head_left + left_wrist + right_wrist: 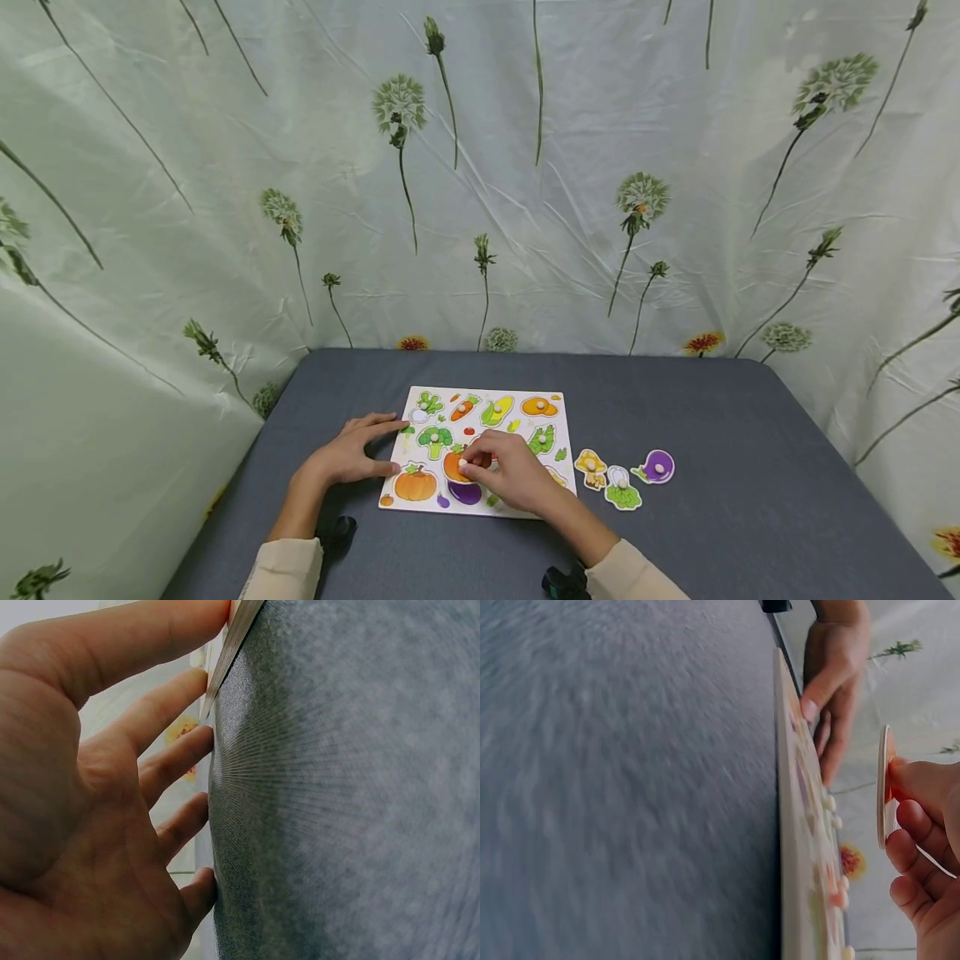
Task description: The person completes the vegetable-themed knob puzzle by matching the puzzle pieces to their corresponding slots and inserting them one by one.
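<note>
A white wooden puzzle board (pixel 480 507) with vegetable pictures lies flat on the table. Several knobbed pieces sit in it, among them a broccoli (pixel 434 440), a carrot (pixel 463 408) and a corn (pixel 497 412). My right hand (pixel 513 473) pinches an orange pumpkin piece (pixel 453 469) by its knob; the right wrist view shows this piece (pixel 883 787) raised above the board (pixel 789 825). It overlaps the purple eggplant picture (pixel 465 493) in the head view. At the board's left edge, my left hand (pixel 351 452) rests with fingers spread, thumb and index fingertips on the rim.
Right of the board, on the dark grey table (pixel 735 467), lie loose pieces: a yellow mushroom (pixel 591 469), a green-and-white cabbage (pixel 622 492) and a purple eggplant (pixel 658 467). A flower-printed curtain (pixel 480 192) hangs behind the table.
</note>
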### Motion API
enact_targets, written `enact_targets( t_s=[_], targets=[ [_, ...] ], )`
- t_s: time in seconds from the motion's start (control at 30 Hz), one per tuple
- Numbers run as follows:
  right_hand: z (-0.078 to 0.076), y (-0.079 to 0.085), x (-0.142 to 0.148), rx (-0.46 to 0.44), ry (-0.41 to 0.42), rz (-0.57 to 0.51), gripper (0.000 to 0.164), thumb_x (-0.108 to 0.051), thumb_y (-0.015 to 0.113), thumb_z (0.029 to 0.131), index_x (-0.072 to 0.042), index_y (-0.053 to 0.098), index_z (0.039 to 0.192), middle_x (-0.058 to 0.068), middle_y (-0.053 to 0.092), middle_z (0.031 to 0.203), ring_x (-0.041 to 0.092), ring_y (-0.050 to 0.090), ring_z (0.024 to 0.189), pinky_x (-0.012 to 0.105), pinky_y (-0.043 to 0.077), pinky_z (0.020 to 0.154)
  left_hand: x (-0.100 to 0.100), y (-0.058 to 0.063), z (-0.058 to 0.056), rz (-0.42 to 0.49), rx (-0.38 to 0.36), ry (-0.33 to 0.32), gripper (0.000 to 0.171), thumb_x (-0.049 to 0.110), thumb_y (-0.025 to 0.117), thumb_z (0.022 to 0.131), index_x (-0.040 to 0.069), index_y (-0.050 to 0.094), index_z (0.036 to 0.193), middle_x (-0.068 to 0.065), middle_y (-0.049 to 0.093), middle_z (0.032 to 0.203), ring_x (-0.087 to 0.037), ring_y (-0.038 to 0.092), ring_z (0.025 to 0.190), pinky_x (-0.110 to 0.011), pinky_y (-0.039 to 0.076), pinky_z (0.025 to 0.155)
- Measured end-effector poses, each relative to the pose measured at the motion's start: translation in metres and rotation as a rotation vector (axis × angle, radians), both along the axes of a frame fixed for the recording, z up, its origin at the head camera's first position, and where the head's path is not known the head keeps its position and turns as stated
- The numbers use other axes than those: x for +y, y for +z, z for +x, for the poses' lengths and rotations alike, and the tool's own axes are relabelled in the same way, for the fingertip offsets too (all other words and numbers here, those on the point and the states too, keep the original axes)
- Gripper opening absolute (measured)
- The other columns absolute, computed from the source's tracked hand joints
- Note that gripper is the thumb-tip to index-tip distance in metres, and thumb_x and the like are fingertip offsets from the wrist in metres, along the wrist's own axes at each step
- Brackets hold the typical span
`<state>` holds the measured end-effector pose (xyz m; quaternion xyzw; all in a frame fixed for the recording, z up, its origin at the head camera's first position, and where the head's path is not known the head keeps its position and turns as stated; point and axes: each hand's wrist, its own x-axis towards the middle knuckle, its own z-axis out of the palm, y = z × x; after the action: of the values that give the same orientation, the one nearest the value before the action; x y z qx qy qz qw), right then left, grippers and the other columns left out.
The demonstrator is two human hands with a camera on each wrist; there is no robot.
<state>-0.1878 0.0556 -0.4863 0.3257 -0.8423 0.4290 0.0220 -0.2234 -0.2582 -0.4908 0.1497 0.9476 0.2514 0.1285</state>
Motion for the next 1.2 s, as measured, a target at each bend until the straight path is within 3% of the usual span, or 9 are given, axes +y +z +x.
enact_targets(
  t_s=[0.2, 0.47, 0.7, 1.2],
  targets=[
    [-0.002, -0.007, -0.017, -0.003, 0.038, 0.018, 0.005, -0.021, 0.075, 0.095, -0.017, 0.079, 0.097, -0.009, 0.066, 0.085, -0.002, 0.054, 0.075, 0.018, 0.05, 0.069, 0.0, -0.002, 0.0, 0.007, 0.008, -0.01, 0.078, 0.046, 0.081, 0.081, 0.023, 0.055, 0.151, -0.016, 0.041, 0.161, -0.051, 0.031, 0.146, -0.077, 0.028, 0.109],
    [-0.003, -0.012, -0.039, 0.008, 0.015, 0.036, 0.007, -0.022, 0.076, 0.095, -0.016, 0.08, 0.097, -0.009, 0.069, 0.083, -0.006, 0.053, 0.071, 0.014, 0.046, 0.066, 0.0, -0.003, 0.0, 0.01, 0.01, -0.012, 0.076, 0.043, 0.08, 0.083, 0.022, 0.055, 0.151, -0.015, 0.041, 0.161, -0.051, 0.031, 0.147, -0.078, 0.028, 0.109],
    [-0.001, -0.018, -0.054, -0.062, 0.032, 0.039, 0.009, -0.022, 0.076, 0.095, -0.016, 0.08, 0.1, -0.011, 0.067, 0.082, -0.006, 0.052, 0.069, 0.014, 0.045, 0.063, -0.001, -0.004, 0.001, 0.015, 0.028, -0.018, 0.072, 0.041, 0.079, 0.085, 0.022, 0.055, 0.15, -0.015, 0.043, 0.161, -0.05, 0.032, 0.146, -0.077, 0.03, 0.108],
    [-0.006, -0.021, -0.075, -0.05, 0.023, 0.09, 0.007, -0.023, 0.077, 0.094, -0.016, 0.08, 0.096, -0.013, 0.065, 0.076, -0.007, 0.051, 0.064, 0.013, 0.043, 0.06, 0.001, 0.002, 0.004, 0.024, 0.048, -0.014, 0.069, 0.035, 0.079, 0.086, 0.022, 0.057, 0.149, -0.017, 0.044, 0.159, -0.051, 0.034, 0.144, -0.077, 0.031, 0.108]
  ],
)
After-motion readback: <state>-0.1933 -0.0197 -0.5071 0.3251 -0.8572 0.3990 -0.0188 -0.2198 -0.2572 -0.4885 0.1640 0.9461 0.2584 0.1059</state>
